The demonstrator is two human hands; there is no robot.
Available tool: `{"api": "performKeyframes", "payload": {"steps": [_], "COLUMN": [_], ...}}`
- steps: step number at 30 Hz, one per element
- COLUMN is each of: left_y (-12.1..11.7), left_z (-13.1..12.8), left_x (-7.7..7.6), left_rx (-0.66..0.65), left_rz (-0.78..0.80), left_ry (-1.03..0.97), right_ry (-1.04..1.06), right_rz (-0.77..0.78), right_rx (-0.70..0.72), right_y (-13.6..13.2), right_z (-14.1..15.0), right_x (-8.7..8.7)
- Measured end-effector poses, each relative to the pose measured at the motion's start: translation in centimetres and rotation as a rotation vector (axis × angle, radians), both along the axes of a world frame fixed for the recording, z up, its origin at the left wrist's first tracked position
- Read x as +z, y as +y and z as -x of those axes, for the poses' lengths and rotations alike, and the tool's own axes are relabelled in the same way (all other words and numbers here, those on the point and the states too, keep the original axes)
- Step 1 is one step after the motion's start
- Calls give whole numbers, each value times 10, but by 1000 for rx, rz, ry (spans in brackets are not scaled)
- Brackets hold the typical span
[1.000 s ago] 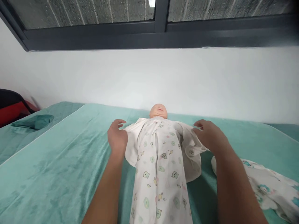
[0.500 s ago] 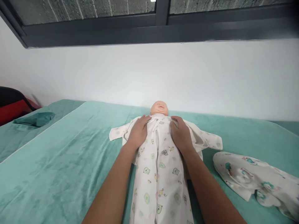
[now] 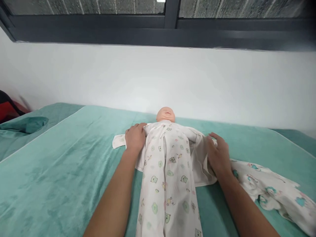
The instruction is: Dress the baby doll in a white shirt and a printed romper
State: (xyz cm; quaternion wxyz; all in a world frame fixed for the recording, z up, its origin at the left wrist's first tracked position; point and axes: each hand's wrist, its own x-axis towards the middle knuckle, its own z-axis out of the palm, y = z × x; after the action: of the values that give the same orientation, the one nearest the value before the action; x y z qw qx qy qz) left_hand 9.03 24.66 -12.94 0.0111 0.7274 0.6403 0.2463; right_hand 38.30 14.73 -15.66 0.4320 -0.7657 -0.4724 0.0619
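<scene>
A baby doll [image 3: 166, 114] lies on its back on a teal bed cover [image 3: 61, 164], head toward the wall. It wears a white printed garment [image 3: 168, 171] with small animal figures. My left hand [image 3: 134, 137] rests flat on the garment's left sleeve, fingers together and laid out. Over on the other side, my right hand [image 3: 218, 155] lies flat on the right sleeve and the loose side flap, fingers stretched out. Neither hand grips anything.
A second white printed cloth [image 3: 271, 192] lies crumpled on the cover at the right. A teal pillow [image 3: 24, 125] and a red and black object [image 3: 7, 108] sit at the far left. A white wall and dark window frame [image 3: 170, 29] stand behind the bed.
Both hands have slid outward from the doll's chest to the sleeves. The right sleeve is now under my right hand, and the view has shifted slightly.
</scene>
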Motion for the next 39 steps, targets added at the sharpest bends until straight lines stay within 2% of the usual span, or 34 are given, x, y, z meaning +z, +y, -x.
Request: {"api": "performKeyframes", "payload": {"steps": [4,7,10,12,14,19,22,26,30,34,37,39], "left_y": [2,4,5,5,4,3,2,2,2,3,3,2], "left_z": [1,1,0,-2,-3,-7,-8,-11,-11,-11,-11,-12], "left_x": [-1,-4,-6,-6,-6,-5,-5,-4,-4,-5,-5,-4], "left_rx": [-1,-6,6,11,10,9,22,35,33,22,27,30], "left_rz": [18,18,24,33,32,4,9,15,12,4,6,9], "left_ry": [-33,-46,-68,-80,-80,-50,-43,-33,-27,-31,-22,-10], "right_ry": [-242,-215,-56,-31,-81,-238,-98,144,221,307,177,74], "right_rz": [154,245,315,341,332,395,314,164,107,145,242,217], "right_rx": [-50,-84,-39,12,29,-38,2,96,77,-11,-77,-76], "right_y": [-18,-30,-35,-36,-36,-45,-48,-42,-40,-49,-52,-51], "right_z": [-57,-76,-66,-53,-42,-24,-11,-1,-19,-54,-69,-68], "right_x": [-21,-23,-18,-15,-13,-4,-1,-7,-12,-4,0,-1]}}
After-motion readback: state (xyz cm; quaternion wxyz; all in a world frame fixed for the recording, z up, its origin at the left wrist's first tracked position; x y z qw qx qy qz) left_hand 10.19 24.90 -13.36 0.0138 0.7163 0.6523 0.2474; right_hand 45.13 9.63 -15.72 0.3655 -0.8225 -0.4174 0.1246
